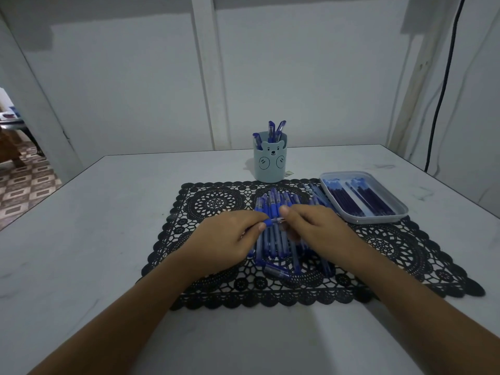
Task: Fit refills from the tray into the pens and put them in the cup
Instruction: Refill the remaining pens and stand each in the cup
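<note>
A pile of blue pens (278,234) lies on the black lace mat (392,255). My left hand (224,239) and my right hand (311,226) meet above the pile and both pinch one blue pen (273,221) held crosswise between them. A light blue cup with a bear face (270,165) stands behind the mat with three pens (273,131) upright in it. At the right, a grey tray (378,216) holds dark blue refills (359,197).
A single capped pen (276,271) lies apart near the front of the pile. The pale table (81,239) ends at a wall behind the cup. A black cable (443,85) hangs at the far right. A doorway opens at the left.
</note>
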`<state>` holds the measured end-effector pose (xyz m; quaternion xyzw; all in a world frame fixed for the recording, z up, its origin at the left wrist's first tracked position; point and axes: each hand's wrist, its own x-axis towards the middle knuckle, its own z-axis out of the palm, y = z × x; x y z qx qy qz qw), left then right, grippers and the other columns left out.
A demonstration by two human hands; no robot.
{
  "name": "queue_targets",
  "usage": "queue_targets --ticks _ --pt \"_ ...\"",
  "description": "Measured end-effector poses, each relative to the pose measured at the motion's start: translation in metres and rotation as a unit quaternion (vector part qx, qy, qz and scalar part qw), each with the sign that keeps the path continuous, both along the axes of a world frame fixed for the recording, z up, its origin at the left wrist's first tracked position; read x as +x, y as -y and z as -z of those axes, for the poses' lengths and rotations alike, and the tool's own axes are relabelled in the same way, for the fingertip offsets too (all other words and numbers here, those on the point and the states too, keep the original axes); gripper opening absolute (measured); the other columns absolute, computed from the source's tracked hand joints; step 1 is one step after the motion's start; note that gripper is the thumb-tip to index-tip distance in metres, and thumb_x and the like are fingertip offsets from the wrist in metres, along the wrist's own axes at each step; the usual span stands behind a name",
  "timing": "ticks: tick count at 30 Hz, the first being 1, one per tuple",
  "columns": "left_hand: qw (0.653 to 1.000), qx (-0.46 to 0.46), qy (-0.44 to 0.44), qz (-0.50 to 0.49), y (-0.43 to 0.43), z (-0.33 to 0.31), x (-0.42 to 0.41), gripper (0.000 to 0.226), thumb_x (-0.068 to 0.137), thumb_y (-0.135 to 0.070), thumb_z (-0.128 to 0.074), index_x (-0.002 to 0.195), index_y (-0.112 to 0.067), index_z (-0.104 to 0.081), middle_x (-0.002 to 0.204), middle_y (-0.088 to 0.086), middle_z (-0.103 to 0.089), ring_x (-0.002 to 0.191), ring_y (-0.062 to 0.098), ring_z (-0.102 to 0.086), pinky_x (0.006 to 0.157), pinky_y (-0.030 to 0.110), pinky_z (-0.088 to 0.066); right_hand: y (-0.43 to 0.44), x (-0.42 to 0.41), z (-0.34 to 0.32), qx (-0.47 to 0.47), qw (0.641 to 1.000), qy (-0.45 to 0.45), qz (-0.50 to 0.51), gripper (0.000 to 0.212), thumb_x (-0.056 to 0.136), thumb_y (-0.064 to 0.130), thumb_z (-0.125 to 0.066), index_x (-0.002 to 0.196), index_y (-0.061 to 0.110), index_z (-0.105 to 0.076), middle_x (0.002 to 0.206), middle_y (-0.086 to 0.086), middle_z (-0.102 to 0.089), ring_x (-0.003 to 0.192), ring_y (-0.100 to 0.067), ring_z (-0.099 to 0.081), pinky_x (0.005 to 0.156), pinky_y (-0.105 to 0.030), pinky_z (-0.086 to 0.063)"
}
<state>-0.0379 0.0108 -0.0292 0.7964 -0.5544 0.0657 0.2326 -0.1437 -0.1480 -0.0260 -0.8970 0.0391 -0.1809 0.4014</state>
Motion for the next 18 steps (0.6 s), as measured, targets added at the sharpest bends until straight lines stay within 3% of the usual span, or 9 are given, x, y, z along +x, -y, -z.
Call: queue_targets --ticks 2,5,7,9,12,18 --pt "1.000 0.003 0.007 -0.002 0.0007 -0.0004 -0.0008 0.039 0.089 -0.042 -0.030 0.110 -0.028 -0.059 0.087 -0.014 -0.060 0.073 0.001 -0.047 0.066 0.025 -0.040 0.0017 0.0000 -0.0004 -0.019 1.000 -0.012 -0.003 0.029 0.093 0.035 -0.045 0.069 0.024 -0.055 0.060 0.007 -0.056 0.054 -0.002 -0.050 0.059 -0.020 -0.043" --pt "1.000 0.004 0.009 -0.007 0.0011 -0.0007 -0.0001 0.038 0.089 -0.043 -0.030 0.109 -0.029 -0.059 0.079 -0.019 -0.053 0.072 0.000 -0.046 0.063 0.022 -0.038 0.0027 -0.0002 0.0009 0.007 1.000 -0.004 -0.030 0.004 0.089 0.027 -0.056 0.086 0.030 -0.055 0.075 0.009 -0.057 0.065 -0.001 -0.051 0.065 -0.020 -0.045" --pt "1.000 -0.002 0.005 -0.005 0.0006 -0.0004 0.0006 0.036 0.089 -0.042 -0.031 0.107 -0.029 -0.059 0.072 -0.021 -0.050 0.068 0.000 -0.045 0.060 0.015 -0.034 0.0010 -0.0001 0.0017 0.028 0.999 -0.001 -0.025 0.008 0.087 0.032 -0.058 0.094 0.030 -0.055 0.082 0.008 -0.057 0.069 0.000 -0.051 0.066 -0.017 -0.044" --pt "1.000 -0.003 0.007 -0.005 0.0005 -0.0006 0.0002 0.035 0.090 -0.041 -0.031 0.107 -0.029 -0.059 0.070 -0.023 -0.047 0.068 0.000 -0.044 0.059 0.011 -0.032 -0.0008 0.0000 0.0002 0.029 0.999 -0.005 -0.015 0.013 0.090 0.037 -0.051 0.084 0.027 -0.056 0.074 0.008 -0.058 0.063 0.000 -0.050 0.063 -0.017 -0.043" --pt "1.000 0.014 0.020 -0.012 0.0005 -0.0014 -0.0012 0.032 0.093 -0.039 -0.034 0.108 -0.028 -0.059 0.073 -0.021 -0.047 0.069 0.001 -0.043 0.059 0.008 -0.030 -0.0001 -0.0003 -0.0021 -0.004 0.999 -0.025 -0.021 0.028 0.094 0.031 -0.046 0.067 0.028 -0.052 0.059 0.010 -0.056 0.053 0.001 -0.050 0.058 -0.016 -0.042" --pt "0.999 0.029 -0.025 -0.038 -0.0020 -0.0044 0.0026 0.022 0.095 -0.030 -0.043 0.104 -0.028 -0.062 0.058 -0.014 -0.050 0.059 -0.005 -0.049 0.049 0.015 -0.025 0.0020 -0.0003 -0.0010 0.006 1.000 0.026 -0.014 0.010 0.087 0.017 -0.060 0.087 0.027 -0.058 0.072 0.012 -0.056 0.064 0.005 -0.050 0.061 -0.009 -0.040"
